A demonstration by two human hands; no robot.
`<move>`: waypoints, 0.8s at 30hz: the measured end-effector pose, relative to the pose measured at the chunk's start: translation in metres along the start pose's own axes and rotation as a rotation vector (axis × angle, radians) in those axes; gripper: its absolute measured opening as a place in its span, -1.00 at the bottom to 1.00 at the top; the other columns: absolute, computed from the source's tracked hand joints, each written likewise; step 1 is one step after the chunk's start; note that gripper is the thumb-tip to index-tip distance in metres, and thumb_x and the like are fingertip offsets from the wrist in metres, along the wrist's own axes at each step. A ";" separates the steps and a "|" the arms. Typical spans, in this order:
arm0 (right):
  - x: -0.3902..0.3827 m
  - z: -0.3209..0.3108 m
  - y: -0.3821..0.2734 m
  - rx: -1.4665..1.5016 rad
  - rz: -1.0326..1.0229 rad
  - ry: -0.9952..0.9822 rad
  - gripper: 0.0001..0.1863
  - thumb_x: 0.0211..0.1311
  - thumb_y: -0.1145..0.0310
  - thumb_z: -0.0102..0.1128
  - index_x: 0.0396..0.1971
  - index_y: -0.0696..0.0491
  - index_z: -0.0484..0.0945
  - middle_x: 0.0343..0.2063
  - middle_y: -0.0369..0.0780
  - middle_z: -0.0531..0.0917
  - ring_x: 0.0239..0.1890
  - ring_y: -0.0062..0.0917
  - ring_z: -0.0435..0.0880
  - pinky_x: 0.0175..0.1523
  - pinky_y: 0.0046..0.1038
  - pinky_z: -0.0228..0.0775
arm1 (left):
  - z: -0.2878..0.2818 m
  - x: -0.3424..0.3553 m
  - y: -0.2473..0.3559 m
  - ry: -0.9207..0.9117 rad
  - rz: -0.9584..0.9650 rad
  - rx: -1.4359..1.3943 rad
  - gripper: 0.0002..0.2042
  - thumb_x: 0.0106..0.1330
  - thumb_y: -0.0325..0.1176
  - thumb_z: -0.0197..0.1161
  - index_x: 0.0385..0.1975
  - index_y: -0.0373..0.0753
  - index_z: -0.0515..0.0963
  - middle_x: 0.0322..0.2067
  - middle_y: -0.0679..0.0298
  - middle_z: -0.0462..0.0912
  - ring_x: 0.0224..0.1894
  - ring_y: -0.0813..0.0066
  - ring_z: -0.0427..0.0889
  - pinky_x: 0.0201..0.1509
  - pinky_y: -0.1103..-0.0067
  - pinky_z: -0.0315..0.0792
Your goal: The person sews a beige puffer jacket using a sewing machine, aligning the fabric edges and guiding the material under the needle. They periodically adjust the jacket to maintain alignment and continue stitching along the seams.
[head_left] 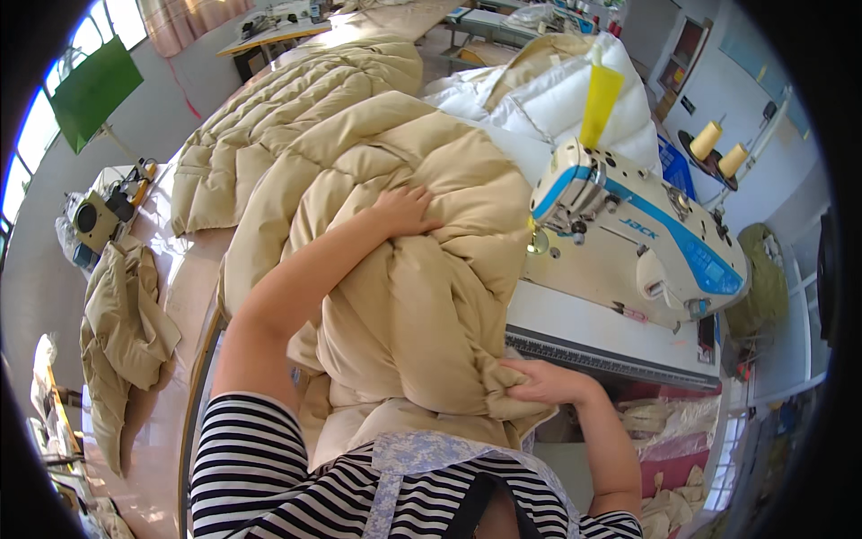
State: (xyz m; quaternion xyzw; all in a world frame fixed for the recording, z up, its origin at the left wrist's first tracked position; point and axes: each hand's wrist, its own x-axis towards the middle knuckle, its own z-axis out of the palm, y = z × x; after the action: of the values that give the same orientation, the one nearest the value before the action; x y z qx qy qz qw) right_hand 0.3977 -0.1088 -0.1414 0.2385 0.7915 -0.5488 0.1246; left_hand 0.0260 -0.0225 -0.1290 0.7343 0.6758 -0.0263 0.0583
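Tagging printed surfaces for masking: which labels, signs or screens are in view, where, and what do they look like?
Green board: upper left by the window, tilted rectangle, plain green.
Logo label: sewing machine arm, blue lettering on white.
Control panel: machine's right end, blue strip.
Wall signs: upper right, small and dark.

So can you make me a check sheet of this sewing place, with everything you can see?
Surface: white sewing table, mostly covered by fabric.
Job's things: puffy beige quilt bunched in front of the sewing machine.
Clutter: beige fabric pile on the left; yellow thread cones on a stand at the right; one taller yellow cone behind the machine.
Grippers: left hand pressed flat on top of the quilt; right hand pinching its lower edge.
Cables: nothing seen.
Surroundings: more quilts stretched along the long table, white padding behind the machine, windows at left.
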 end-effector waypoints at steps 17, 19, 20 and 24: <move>-0.118 0.040 0.077 0.301 0.275 0.399 -0.52 0.24 0.36 0.28 0.17 0.10 0.54 0.00 -0.23 0.66 0.03 -0.60 0.57 0.15 -0.54 0.40 | 0.070 -0.013 0.119 0.557 0.616 -0.295 -0.64 0.36 -0.18 0.22 0.08 -0.19 0.55 0.10 0.20 0.50 0.22 0.19 0.41 0.28 0.31 0.37; -0.112 0.026 0.065 0.059 0.200 0.573 -0.57 0.27 0.33 0.29 0.12 0.12 0.57 -0.02 -0.20 0.67 0.00 -0.57 0.61 0.13 -0.51 0.41 | 0.077 -0.012 0.118 0.600 0.585 -0.301 -0.65 0.35 -0.21 0.24 0.08 -0.19 0.56 0.12 0.24 0.51 0.21 0.20 0.42 0.25 0.32 0.41; -0.102 0.017 0.058 0.224 0.063 0.735 -0.60 0.29 0.30 0.28 0.09 0.13 0.58 -0.07 -0.18 0.68 -0.05 -0.55 0.64 0.09 -0.47 0.44 | 0.076 -0.011 0.118 0.591 0.577 -0.299 -0.68 0.34 -0.27 0.24 0.06 -0.18 0.57 0.05 0.26 0.53 0.14 0.21 0.48 0.22 0.33 0.43; -0.024 -0.017 0.029 0.192 0.101 0.944 -0.63 0.43 0.15 0.11 -0.09 0.18 0.60 -0.37 -0.17 0.70 -0.31 -0.46 0.68 -0.11 -0.47 0.50 | 0.063 -0.006 0.120 0.481 0.631 -0.356 -0.74 0.30 -0.36 0.25 -0.02 -0.14 0.62 -0.04 0.29 0.57 0.04 0.26 0.55 0.10 0.38 0.50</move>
State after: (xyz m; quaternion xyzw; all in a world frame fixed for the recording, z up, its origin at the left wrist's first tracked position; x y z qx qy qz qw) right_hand 0.4337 -0.0907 -0.1478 0.5100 0.6948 -0.4444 -0.2444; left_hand 0.1474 -0.0455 -0.1847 0.8686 0.4066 0.2816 0.0302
